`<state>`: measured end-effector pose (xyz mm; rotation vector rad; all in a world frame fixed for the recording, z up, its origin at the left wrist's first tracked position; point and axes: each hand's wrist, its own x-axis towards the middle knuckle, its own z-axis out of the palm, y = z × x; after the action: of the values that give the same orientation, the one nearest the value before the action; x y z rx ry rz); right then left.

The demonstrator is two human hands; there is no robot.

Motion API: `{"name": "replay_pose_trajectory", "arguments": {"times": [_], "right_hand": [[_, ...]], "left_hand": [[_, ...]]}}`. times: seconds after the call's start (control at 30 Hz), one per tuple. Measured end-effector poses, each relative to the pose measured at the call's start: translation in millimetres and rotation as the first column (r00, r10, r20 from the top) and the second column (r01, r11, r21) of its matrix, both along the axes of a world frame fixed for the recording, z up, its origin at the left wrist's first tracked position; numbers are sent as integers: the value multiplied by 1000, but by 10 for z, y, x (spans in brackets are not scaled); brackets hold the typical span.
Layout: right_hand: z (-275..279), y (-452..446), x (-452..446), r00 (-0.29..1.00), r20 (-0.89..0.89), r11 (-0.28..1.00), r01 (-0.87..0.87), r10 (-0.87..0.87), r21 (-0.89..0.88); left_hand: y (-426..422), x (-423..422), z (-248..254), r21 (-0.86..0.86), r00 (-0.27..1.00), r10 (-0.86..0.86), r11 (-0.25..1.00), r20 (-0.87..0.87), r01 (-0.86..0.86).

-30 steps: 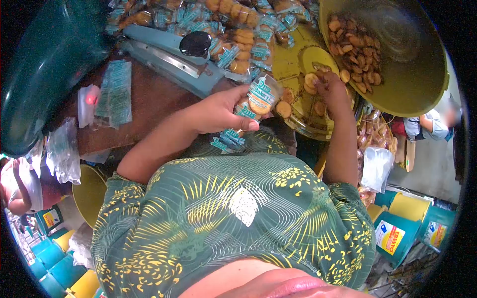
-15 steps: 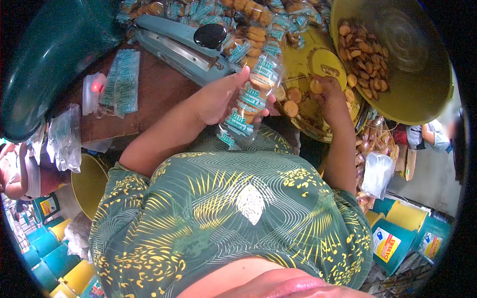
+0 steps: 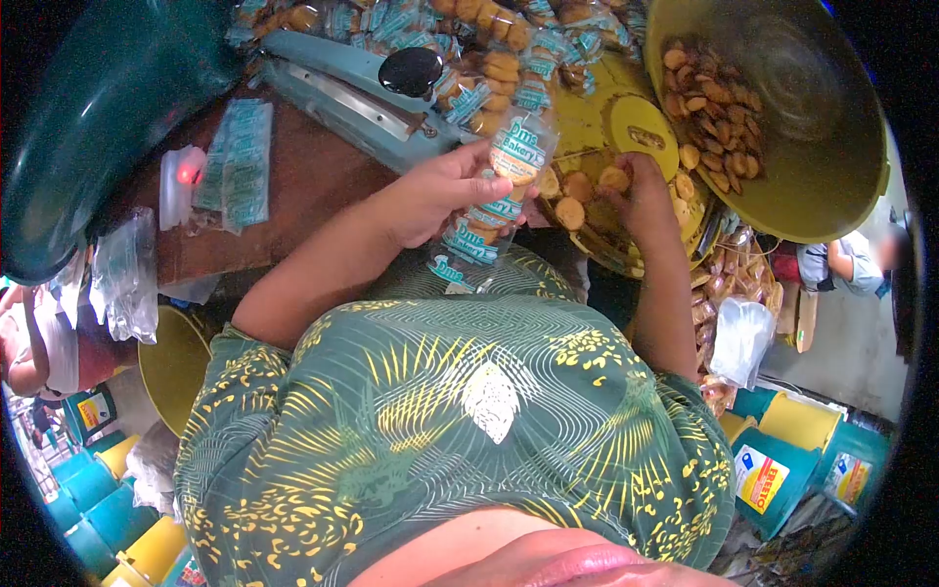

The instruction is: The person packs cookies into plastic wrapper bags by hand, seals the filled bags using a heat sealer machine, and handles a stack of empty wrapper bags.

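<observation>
My left hand (image 3: 435, 196) grips a clear plastic bag (image 3: 479, 240) printed with teal bakery lettering, its thumb pressed across the front. At least one round cookie shows inside the bag's upper part. To the right, my right hand (image 3: 648, 201) pinches a round cookie (image 3: 614, 178) between its fingertips. That hand is over a yellow lid-like tray (image 3: 592, 122), where a few loose cookies (image 3: 570, 212) lie close to the fingers. Behind the bag stands a light blue heat sealer (image 3: 337, 93) with a black knob.
A tilted yellow tub (image 3: 831, 210) at upper right holds many cookies. Filled cookie packs (image 3: 499, 24) pile up at the back. Flat printed bags (image 3: 246, 161) lie on the brown table (image 3: 318, 171). A dark green container (image 3: 117, 108) stands left. Other people are at both edges.
My left thumb has come down over the front of the bag. My right hand and its cookie have shifted slightly left.
</observation>
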<state>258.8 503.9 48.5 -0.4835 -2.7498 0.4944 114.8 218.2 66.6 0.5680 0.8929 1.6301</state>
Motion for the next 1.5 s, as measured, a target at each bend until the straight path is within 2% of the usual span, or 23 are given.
{"name": "replay_pose_trajectory", "arguments": {"times": [0.1, 0.2, 0.23, 0.3, 0.4, 0.43, 0.53, 0.57, 0.67, 0.77, 0.8, 0.97, 1.03, 1.17, 1.23, 1.33, 1.43, 1.5], "right_hand": [[144, -24, -11, 987, 159, 992, 56, -38, -112], [334, -2, -64, 995, 87, 917, 76, -45, -391], [395, -30, -100, 997, -74, 898, -20, -14, -439], [510, -168, -184, 921, -389, 848, -218, 16, -484], [720, -477, -282, 925, -355, 785, -317, 133, -533], [798, -593, -310, 893, -341, 684, -445, 293, -577], [815, -690, -380, 849, -157, 669, -500, 505, -550], [818, -726, -378, 888, -109, 680, -416, 446, -603], [804, -769, -420, 840, -284, 790, -535, 461, -300], [839, -916, -356, 795, -437, 823, -537, 421, -184], [846, -963, -346, 798, -429, 838, -526, 424, -149], [838, -999, -338, 830, -350, 888, -461, 435, 10], [804, -992, -335, 854, -299, 893, -450, 426, -13], [704, -964, -359, 858, -268, 894, -448, 438, 26], [768, -1032, -361, 845, -332, 904, -423, 420, 66], [768, -1048, -369, 822, -358, 891, -447, 443, 75], [688, -1032, -393, 802, -397, 881, -472, 447, 38], [661, -1020, -396, 793, -416, 877, -480, 445, 22]], "left_hand": [[11, 10, -13, -24, 993, 0, 1000, -114, -3], [8, 25, 52, 21, 963, -60, 997, -264, 68], [12, 24, 31, 12, 949, -72, 997, -306, 80], [38, 28, -27, -7, 916, -103, 994, -388, 109], [50, 37, 56, -76, 895, -161, 987, -417, 142], [46, 45, 79, -74, 897, -169, 986, -409, 152], [17, 69, 107, -73, 888, -170, 985, -427, 154], [10, 69, 80, -73, 877, -157, 988, -455, 139], [-2, 25, 56, -86, 880, -133, 991, -455, 106], [1, 17, 69, -43, 896, -51, 998, -442, 36], [5, 21, 75, -17, 898, -13, 1000, -441, 6], [25, 30, 70, -89, 908, -57, 996, -414, 22], [20, 27, 77, -111, 919, -85, 993, -385, 45], [10, 40, 99, -29, 886, -7, 1000, -464, -7], [7, 35, 97, -27, 876, 2, 999, -482, -17], [13, 48, 114, 23, 914, 17, 1000, -404, -9], [-3, 57, 115, -26, 933, -31, 999, -358, 23], [-11, 58, 157, -57, 919, -40, 998, -392, 19]]}}
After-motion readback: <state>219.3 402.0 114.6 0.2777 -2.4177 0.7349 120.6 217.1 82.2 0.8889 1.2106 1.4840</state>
